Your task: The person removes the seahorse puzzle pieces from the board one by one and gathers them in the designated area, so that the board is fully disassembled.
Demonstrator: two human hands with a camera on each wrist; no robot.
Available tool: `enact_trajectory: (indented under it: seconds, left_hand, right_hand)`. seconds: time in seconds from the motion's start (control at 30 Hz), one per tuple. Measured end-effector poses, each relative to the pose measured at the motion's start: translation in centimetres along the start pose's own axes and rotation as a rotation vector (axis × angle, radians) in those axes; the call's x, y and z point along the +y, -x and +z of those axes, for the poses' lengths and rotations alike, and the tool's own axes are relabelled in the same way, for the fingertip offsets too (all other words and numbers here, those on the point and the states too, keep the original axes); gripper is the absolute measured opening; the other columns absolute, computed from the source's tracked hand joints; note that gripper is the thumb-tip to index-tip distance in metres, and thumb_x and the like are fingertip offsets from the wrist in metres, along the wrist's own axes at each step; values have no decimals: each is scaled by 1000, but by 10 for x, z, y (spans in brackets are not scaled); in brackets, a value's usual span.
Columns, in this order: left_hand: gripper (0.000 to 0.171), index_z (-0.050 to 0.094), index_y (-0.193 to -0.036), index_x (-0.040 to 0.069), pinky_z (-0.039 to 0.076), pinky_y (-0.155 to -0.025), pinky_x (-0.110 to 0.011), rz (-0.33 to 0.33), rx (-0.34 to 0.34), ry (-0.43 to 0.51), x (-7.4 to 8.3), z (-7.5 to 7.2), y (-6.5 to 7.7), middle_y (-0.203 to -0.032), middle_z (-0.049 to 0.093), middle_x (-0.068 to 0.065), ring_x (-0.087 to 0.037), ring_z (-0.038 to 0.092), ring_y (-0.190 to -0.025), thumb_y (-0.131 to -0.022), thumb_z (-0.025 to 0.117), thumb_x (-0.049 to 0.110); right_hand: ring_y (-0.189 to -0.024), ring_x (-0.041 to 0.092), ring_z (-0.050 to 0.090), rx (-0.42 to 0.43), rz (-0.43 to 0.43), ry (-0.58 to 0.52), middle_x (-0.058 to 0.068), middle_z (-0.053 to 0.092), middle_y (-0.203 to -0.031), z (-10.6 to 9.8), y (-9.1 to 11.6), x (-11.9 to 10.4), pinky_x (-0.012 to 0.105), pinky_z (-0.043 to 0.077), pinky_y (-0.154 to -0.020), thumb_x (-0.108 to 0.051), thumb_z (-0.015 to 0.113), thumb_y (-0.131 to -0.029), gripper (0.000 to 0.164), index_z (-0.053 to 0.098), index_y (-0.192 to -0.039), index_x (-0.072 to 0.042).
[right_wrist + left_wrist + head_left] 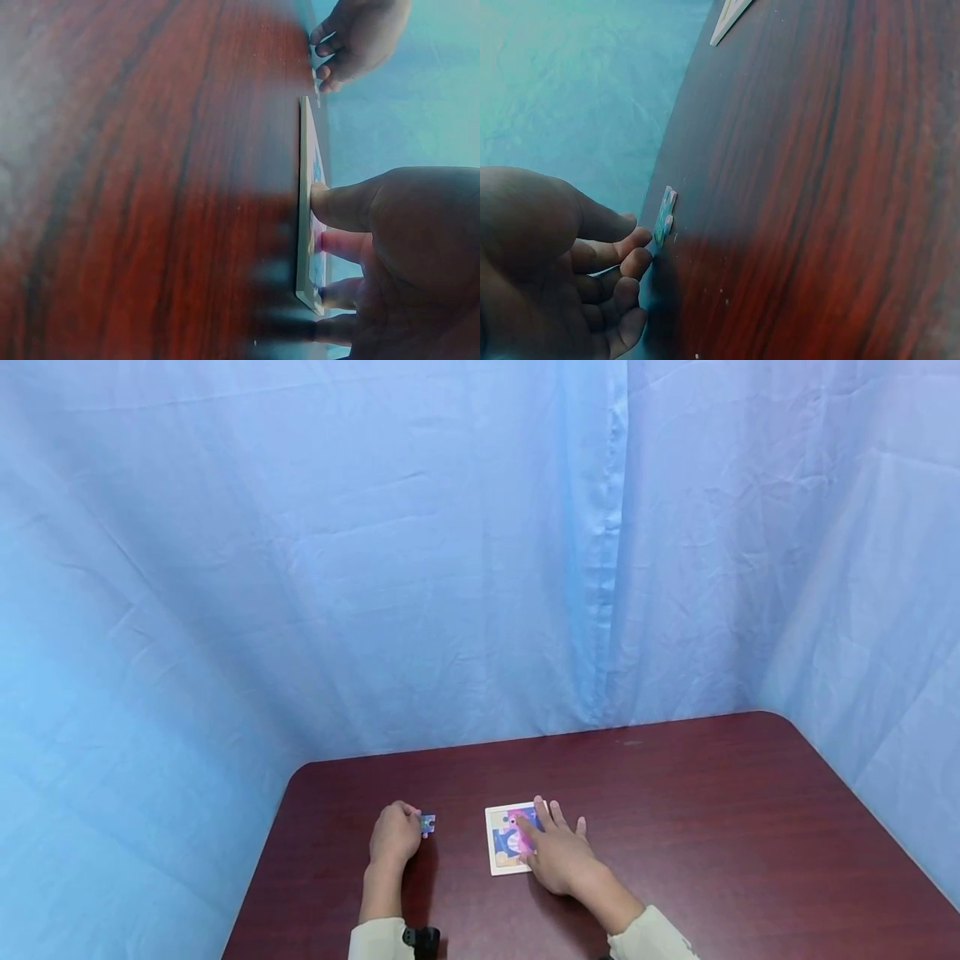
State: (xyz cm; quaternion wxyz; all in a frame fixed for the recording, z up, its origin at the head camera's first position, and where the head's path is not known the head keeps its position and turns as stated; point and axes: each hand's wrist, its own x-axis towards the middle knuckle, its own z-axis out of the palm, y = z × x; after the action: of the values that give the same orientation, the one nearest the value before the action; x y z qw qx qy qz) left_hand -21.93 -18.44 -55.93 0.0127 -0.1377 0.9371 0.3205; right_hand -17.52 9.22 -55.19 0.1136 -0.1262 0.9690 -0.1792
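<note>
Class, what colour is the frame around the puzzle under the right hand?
The puzzle frame is white; the head view shows it best.

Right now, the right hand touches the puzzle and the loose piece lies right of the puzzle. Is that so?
Not quite: the head view shows the loose piece left of the puzzle, near the left hand. The right hand does touch the puzzle.

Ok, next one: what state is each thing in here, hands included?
Left hand: fingers curled, fingertips at the loose jigsaw piece; grip unclear.
Right hand: fingers spread, touching the jigsaw tray.
Loose jigsaw piece: outside the tray, partly hidden.
White-rimmed jigsaw tray: flat on the table, pieces inside; whether full is hidden by the right hand.
Blue curtain: hanging, creased.
</note>
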Motion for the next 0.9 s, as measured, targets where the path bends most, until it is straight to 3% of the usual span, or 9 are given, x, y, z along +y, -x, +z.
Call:
enact_trajectory:
  seconds: [0.27,0.67,0.9]
  left_hand:
    - [14,69,-105,5,53,-74,-41,40,4,31,-2,2,8,-102,65,-12,-21,64,-85,-97,72,17]
    - [25,64,-115,3,51,-77,-44,36,5,45,-2,4,14,-106,64,-14,-24,62,-88,-100,70,22]
    - [41,62,-126,2,48,-91,-56,38,46,28,5,7,20,-122,62,-23,-40,55,-111,-98,74,29]
  right_hand:
    - [-160,47,26,0,0,5,22,27,-173,2,0,1,83,21,-117,-34,66,-102,60,50,-158,-19]
    - [-161,46,26,-3,-6,5,20,26,-174,5,0,3,82,22,-118,-34,63,-104,59,49,-159,-21]
    - [-161,45,27,9,-2,17,19,28,-174,5,0,3,81,23,-118,-35,65,-103,62,47,-160,-19]
